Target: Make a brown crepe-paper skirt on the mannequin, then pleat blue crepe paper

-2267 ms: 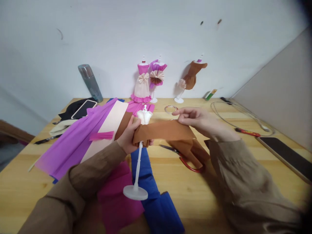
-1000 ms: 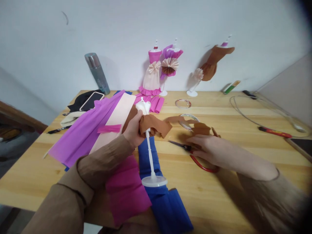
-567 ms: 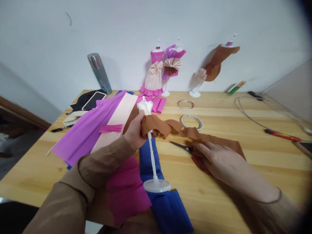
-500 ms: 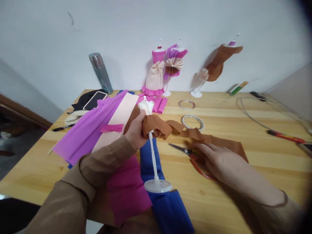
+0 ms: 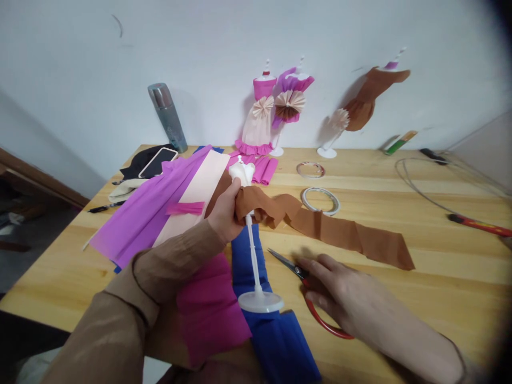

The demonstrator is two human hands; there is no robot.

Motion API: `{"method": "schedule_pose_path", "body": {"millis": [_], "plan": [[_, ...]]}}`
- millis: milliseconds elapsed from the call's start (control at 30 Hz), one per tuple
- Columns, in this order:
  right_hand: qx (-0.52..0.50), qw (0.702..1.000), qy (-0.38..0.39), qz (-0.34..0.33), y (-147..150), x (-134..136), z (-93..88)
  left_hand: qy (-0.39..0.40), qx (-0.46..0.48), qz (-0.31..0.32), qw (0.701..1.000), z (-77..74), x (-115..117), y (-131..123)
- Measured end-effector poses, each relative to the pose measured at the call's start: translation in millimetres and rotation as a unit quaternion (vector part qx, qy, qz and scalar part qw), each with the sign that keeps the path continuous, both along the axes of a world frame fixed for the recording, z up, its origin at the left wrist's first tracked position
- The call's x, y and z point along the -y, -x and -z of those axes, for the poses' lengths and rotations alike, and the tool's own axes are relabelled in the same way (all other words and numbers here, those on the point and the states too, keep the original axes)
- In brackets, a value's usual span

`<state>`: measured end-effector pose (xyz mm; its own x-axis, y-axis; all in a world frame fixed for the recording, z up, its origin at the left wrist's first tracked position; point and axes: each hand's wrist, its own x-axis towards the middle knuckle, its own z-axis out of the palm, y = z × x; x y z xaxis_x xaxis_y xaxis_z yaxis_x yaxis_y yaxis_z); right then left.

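Note:
My left hand [image 5: 227,212] is closed around the torso of a small white dress-form mannequin [image 5: 242,172]. It pinches the gathered end of a brown crepe paper strip [image 5: 344,228] against the waist. From there the strip trails to the right over the table. The mannequin's thin stem slants down to a round translucent base [image 5: 261,302] over blue paper. Lower right, my right hand [image 5: 340,290] grips red-handled scissors [image 5: 298,271], its fingers over the handles. Their blades point up and left, toward the stem, and look closed. My palm covers part of the handles.
Purple crepe paper [image 5: 148,213], magenta paper [image 5: 212,314] and blue paper [image 5: 286,346] spread around the mannequin. Tape rolls [image 5: 338,205] lie behind the strip. Dressed mannequins [image 5: 262,122], a flask [image 5: 167,117], a phone [image 5: 159,162] and a red-handled tool with cable [image 5: 476,224] stand or lie farther off.
My right hand has moved down and left, away from the brown strip, and the scissors have shifted with it. More of the strip shows, lying flatter. My left hand keeps its grip.

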<state>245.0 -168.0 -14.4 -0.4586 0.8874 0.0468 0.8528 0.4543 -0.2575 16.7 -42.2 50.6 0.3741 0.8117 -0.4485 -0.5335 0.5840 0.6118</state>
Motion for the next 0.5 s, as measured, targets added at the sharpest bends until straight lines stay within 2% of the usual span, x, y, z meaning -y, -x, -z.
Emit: {"method": "schedule_pose_path", "body": {"millis": [333,500], "plan": [[-0.072,0.996,0.049,0.0,-7.6,3.1,2.4,0.001,0.0,-0.012,1.0,-4.2,2.9,-0.8],[-0.101,0.992,0.069,0.026,-1.0,-0.5,5.1,0.003,0.005,-0.004,1.0,-5.6,3.7,0.1]]}}
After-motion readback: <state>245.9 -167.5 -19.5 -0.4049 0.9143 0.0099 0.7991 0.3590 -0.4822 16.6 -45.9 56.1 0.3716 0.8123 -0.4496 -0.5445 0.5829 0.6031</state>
